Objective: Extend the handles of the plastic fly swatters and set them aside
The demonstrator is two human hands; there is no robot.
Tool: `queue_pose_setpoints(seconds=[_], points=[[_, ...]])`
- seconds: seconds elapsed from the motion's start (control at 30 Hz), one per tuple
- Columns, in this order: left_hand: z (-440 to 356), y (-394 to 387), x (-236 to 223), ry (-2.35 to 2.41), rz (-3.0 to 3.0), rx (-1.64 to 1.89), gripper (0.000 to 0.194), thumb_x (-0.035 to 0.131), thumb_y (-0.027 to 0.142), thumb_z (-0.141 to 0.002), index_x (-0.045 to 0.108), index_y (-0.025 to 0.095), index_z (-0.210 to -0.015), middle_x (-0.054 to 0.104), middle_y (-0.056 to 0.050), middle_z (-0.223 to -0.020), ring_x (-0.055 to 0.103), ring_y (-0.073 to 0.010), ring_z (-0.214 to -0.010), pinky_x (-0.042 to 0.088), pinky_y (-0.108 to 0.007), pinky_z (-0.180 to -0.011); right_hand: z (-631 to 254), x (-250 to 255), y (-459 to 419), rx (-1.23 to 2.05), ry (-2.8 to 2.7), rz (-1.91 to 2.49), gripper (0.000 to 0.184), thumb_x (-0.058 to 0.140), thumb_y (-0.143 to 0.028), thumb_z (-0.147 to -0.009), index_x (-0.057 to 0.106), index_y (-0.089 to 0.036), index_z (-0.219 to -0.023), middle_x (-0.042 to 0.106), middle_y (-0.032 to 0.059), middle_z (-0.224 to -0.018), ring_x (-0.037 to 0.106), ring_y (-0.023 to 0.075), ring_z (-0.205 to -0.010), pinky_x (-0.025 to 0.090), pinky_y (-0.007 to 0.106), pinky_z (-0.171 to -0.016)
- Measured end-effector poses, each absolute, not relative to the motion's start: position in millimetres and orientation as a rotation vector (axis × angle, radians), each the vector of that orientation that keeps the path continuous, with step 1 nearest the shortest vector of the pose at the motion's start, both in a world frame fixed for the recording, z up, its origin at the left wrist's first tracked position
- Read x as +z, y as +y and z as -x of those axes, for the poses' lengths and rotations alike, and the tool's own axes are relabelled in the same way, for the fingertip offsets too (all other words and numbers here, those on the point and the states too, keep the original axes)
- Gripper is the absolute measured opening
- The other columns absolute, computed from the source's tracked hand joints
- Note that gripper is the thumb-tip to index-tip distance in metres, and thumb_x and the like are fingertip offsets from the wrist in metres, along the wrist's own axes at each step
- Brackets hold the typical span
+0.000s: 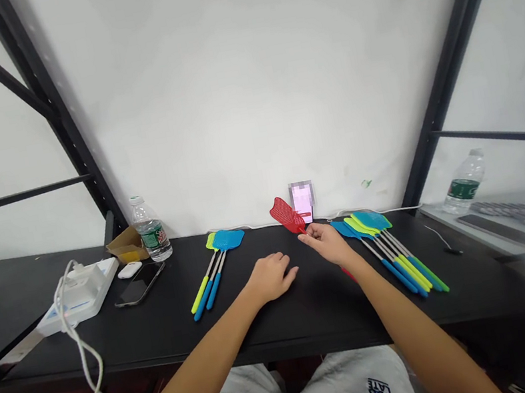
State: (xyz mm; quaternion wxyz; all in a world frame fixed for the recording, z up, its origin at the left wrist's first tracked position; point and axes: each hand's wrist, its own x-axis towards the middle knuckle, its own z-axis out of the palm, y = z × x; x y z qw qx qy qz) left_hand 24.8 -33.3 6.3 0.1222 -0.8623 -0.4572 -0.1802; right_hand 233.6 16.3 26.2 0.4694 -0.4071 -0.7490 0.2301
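Observation:
A red fly swatter [287, 215] is in my right hand [328, 243], pinched just below its mesh head. The head tilts up to the left; most of the handle is hidden by my hand and forearm, with a bit of red showing below. My left hand [271, 277] rests on the black table, fingers loosely bent and thumb apart, holding nothing. Left of it lie several blue and yellow-green fly swatters [227, 239] in a fanned group. To the right of my right hand, another group of blue and yellow-green fly swatters [372, 220] overlaps, handles toward me.
A lit phone [302, 200] leans on the wall. At the left are a water bottle [151, 233], a cardboard box [126, 246], a white case [130, 270], a dark phone [140, 284] and a power strip [81, 296] with cables. Another bottle [466, 181] stands right, beyond the black frame.

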Motion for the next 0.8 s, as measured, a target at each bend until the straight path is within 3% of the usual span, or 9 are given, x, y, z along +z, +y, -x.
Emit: queue_pose_setpoints(seconds=[0.23,0.4,0.57,0.8], points=[[-35.1,-40.0,5.4,-1.289,2.648,-0.601,0.040,0.043,0.055,-0.091,0.058,0.019,-0.086,0.062,-0.005,-0.086,0.059,-0.0183,-0.080,0.042,-0.028,-0.068,-227.1,26.0,19.2,0.717,-1.567,0.949,0.041,0.056,-0.057,-0.083,0.043,-0.021,-0.067,0.046,-0.0037,-0.055,0.036,0.0105,-0.048,0.028,0.024,-0.047],[-51.6,-50.8,13.3,-1.203,2.857,-0.625,0.043,0.037,0.055,-0.094,0.060,0.019,-0.087,0.063,-0.005,-0.086,0.059,-0.0160,-0.079,0.040,-0.026,-0.068,-231.6,24.5,24.5,0.559,-1.328,0.997,0.038,0.050,-0.055,-0.086,0.040,-0.022,-0.069,0.043,-0.0049,-0.055,0.034,0.0108,-0.049,0.030,0.024,-0.048],[-73.7,-56.1,13.2,-1.274,2.926,-0.691,0.044,0.048,0.062,-0.087,0.060,0.019,-0.083,0.064,-0.004,-0.082,0.058,-0.0160,-0.073,0.038,-0.027,-0.064,-233.8,18.7,29.2,0.359,-1.228,1.127,0.036,0.045,-0.052,-0.089,0.039,-0.022,-0.069,0.045,-0.0023,-0.059,0.038,0.0129,-0.055,0.034,0.026,-0.053],[-87.5,-48.7,5.6,-1.422,2.861,-0.790,0.027,0.051,0.046,-0.088,0.055,0.020,-0.081,0.064,-0.002,-0.079,0.058,-0.0156,-0.071,0.035,-0.026,-0.061,-235.3,14.4,31.9,0.206,-1.173,1.255,0.035,0.039,-0.051,-0.091,0.041,-0.023,-0.070,0.051,0.0012,-0.062,0.045,0.0168,-0.061,0.038,0.028,-0.061]])
